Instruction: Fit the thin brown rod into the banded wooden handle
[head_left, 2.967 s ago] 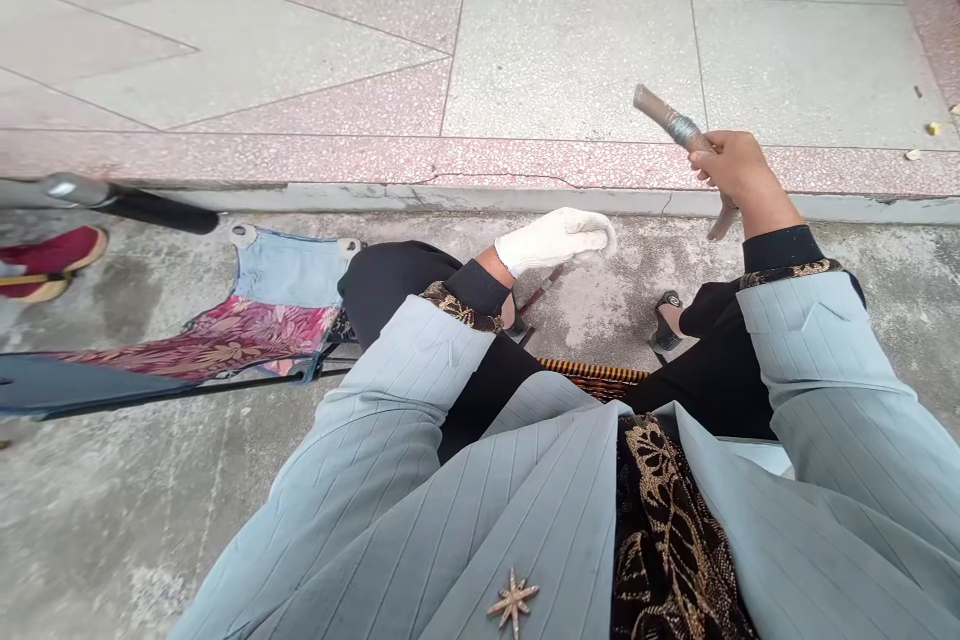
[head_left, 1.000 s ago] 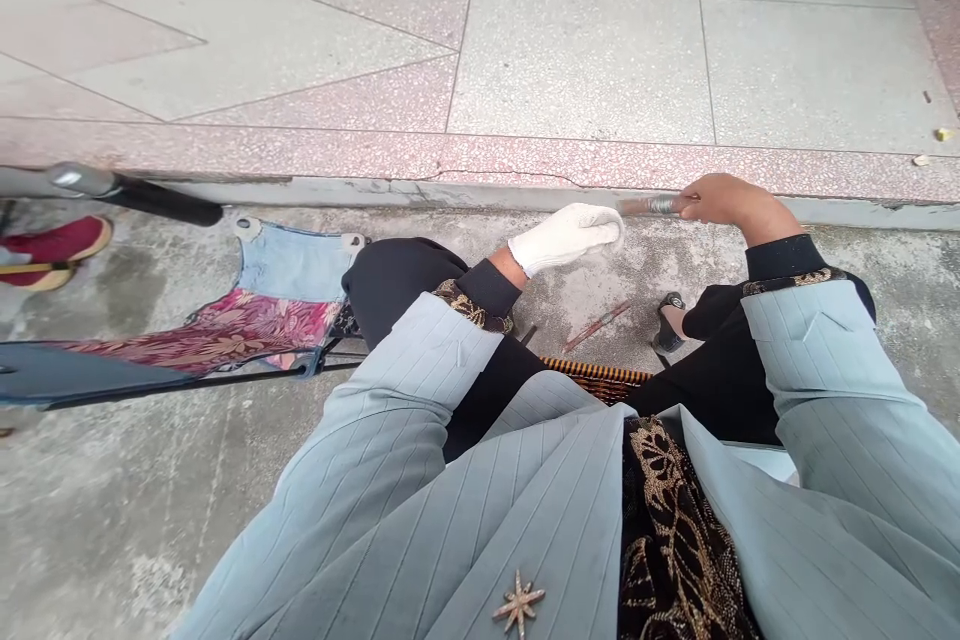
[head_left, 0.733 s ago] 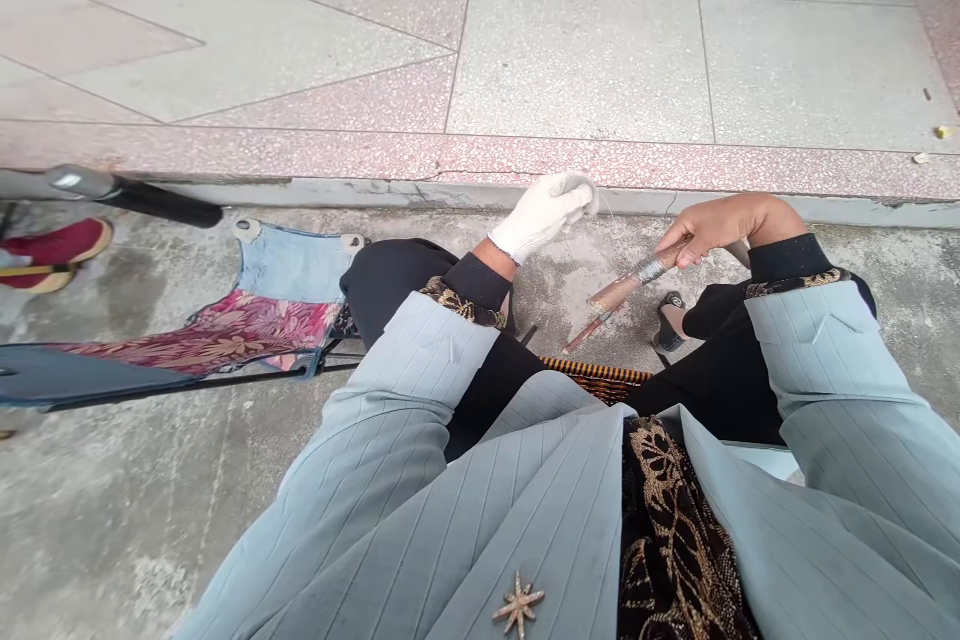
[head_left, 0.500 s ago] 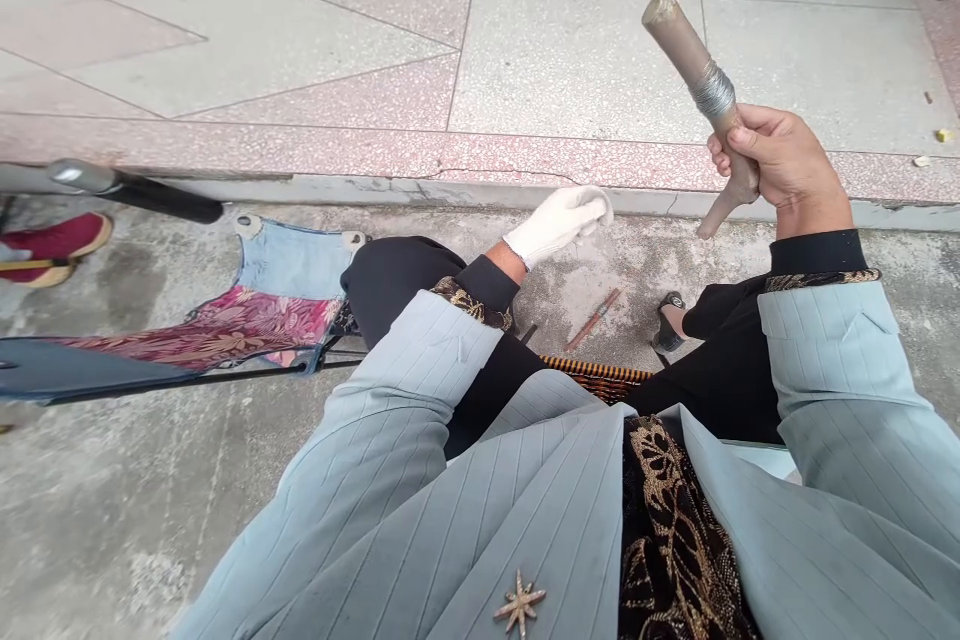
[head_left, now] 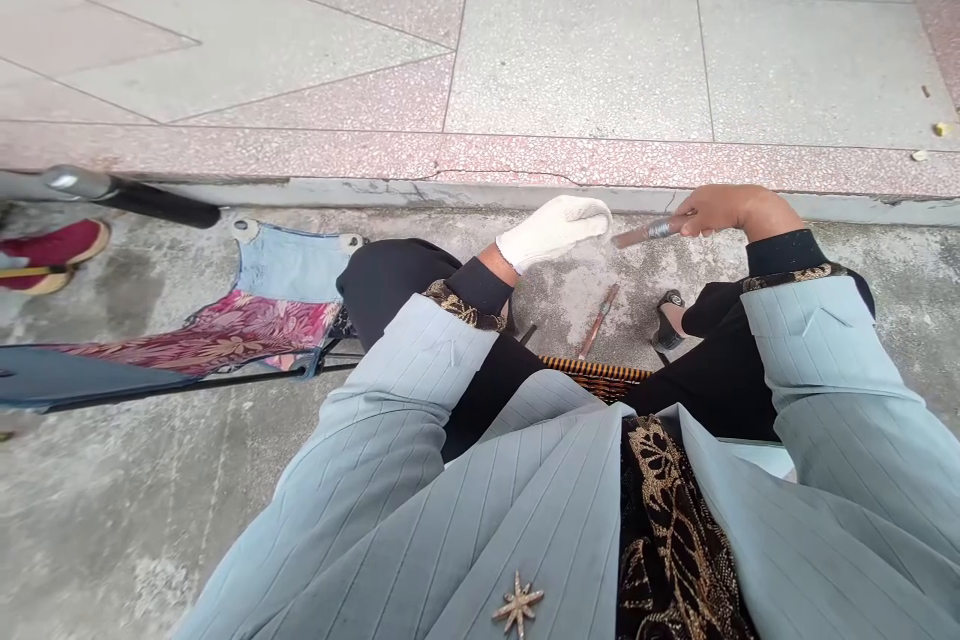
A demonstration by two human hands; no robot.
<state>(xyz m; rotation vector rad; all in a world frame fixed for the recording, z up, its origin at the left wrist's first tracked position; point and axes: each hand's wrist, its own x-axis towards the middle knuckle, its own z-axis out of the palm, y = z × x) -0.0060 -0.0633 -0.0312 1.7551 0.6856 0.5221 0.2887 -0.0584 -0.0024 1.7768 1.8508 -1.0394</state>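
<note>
My right hand grips a brown wooden stick with silvery wire wound round it. The stick points left and slightly down; its forked end is hidden by the hand. A white knitted glove covers my left hand, whose fingers curl together just left of the stick's tip. Whatever those fingers hold, if anything, cannot be made out. Below both hands, a thin reddish-brown stick lies on the concrete ground.
Ahead runs a low step edge with tiles above it. A folding chair with patterned cloth and a black-gripped bar stand at left. Nearby is a person's red shoe. A woven seat edge shows between my knees.
My right hand has swung the wire-bound stick down and left, from raised upright to low beside my gloved hand. My left hand has stayed nearly in place.
</note>
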